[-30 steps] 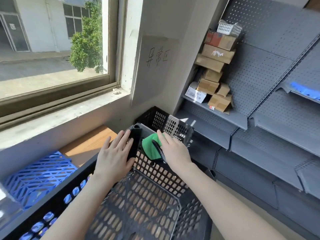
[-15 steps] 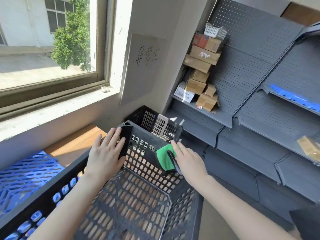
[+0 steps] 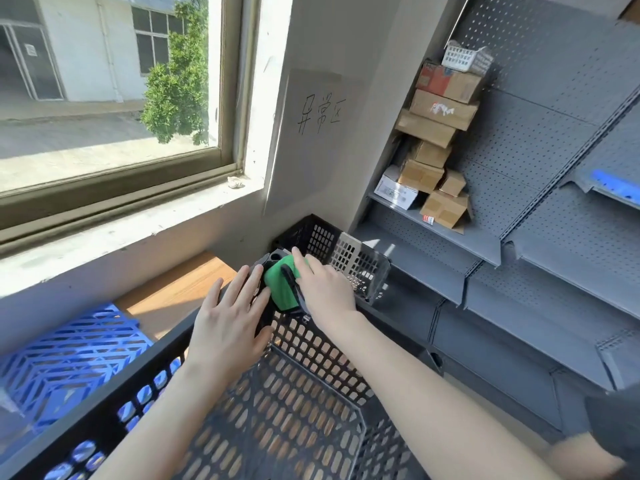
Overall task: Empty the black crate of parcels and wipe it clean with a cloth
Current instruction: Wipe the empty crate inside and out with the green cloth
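Starting at the lower left of the frame, a blue crate (image 3: 69,355) lies beside the wooden worktop (image 3: 173,292), under the window (image 3: 104,81) that fills the upper left. Across the bottom centre sits the black crate (image 3: 294,427), on that worktop, and the wood shows through the holes in its floor.

The left hand (image 3: 228,323) is on the crate's far left corner. Its fingers are straight and spread flat over the rim, and the thumb rests against the inner wall, bracing rather than clutching.

Just right of it, touching those fingertips, is the green cloth (image 3: 278,289), draped over the same corner at the centre of the frame. The right hand (image 3: 325,289) lies on top of it and presses it onto the rim with the fingers stretched forward. The thumb is out of sight. A dark strip crosses the cloth, and I cannot tell what it is.

Right behind the hands stands a second black crate (image 3: 349,258), tucked into the corner of the wall below a paper sign (image 3: 318,112) with handwriting on it.

On the right, grey shelving (image 3: 554,237) runs to the edge of the frame. A stack of cardboard parcels (image 3: 436,150) is piled on one shelf at the upper right, with a small white basket (image 3: 460,58) on top.
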Available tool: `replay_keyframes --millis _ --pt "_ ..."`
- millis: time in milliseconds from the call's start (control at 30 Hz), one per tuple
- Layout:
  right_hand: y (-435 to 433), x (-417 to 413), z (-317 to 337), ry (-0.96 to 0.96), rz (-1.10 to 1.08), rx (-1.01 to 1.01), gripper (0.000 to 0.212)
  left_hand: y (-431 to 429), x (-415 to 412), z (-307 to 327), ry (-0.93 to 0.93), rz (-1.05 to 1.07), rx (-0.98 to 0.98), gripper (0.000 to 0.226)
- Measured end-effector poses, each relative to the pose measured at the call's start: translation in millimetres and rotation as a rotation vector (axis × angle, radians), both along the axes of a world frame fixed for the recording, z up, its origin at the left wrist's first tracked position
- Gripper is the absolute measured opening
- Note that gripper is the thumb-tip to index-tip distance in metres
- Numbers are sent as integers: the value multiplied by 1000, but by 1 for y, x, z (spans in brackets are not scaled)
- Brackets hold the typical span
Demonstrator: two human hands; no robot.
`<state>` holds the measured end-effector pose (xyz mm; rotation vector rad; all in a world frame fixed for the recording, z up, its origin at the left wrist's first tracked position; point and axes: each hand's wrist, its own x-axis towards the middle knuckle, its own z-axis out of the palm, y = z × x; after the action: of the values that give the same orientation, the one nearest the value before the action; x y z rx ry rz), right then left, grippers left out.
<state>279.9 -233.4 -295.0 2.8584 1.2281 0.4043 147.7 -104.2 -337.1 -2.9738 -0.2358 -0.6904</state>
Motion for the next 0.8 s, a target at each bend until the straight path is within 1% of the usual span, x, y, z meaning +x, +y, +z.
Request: replay_keyframes --millis 167,300,433,667,800 --pt "-5 3 4 32 12 -13 59 3 1 3 37 9 25 63" --pt "-32 5 6 77 10 -64 71 5 0 5 32 10 17 61" --pt "-74 6 7 100 -6 -132 76 4 1 7 48 9 17 68" --pt "-138 -9 22 178 -120 -175 71 4 4 7 42 -11 19 71" --pt "-169 -13 32 260 -204 -183 57 5 5 6 24 -23 1 70"
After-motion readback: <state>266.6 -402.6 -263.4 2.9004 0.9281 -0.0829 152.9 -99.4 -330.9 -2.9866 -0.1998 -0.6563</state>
